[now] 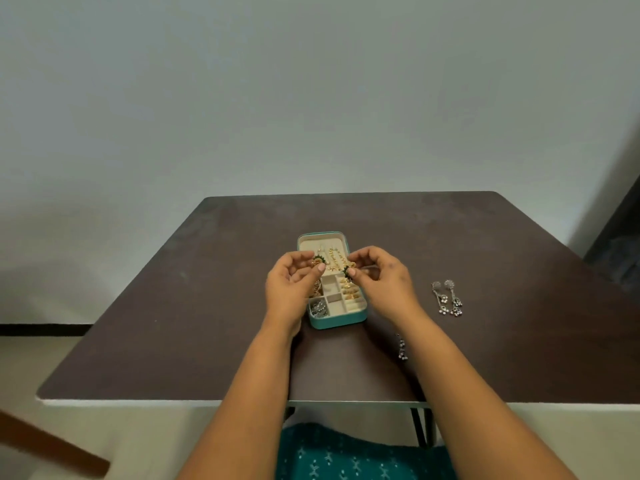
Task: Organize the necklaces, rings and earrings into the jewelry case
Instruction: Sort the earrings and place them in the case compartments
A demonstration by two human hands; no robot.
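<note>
An open teal jewelry case [337, 321] with cream compartments lies on the brown table [173, 306]. Gold necklaces hang in its lid [334, 259]; gold rings [349, 292] fill the right slots and silver pieces [319, 309] sit in the near left compartment. My left hand [291, 289] pinches a gold earring with green beads [318, 260] above the case. My right hand [382, 282] pinches a matching green-beaded earring [347, 271]. A pair of long silver earrings [448, 298] lies on the table to the right of the case.
Another small silver dangling piece [401, 348] lies on the table beside my right forearm. The table's near edge [138, 400] runs in front of my lap. A wooden bar [52, 448] crosses the lower left, off the table.
</note>
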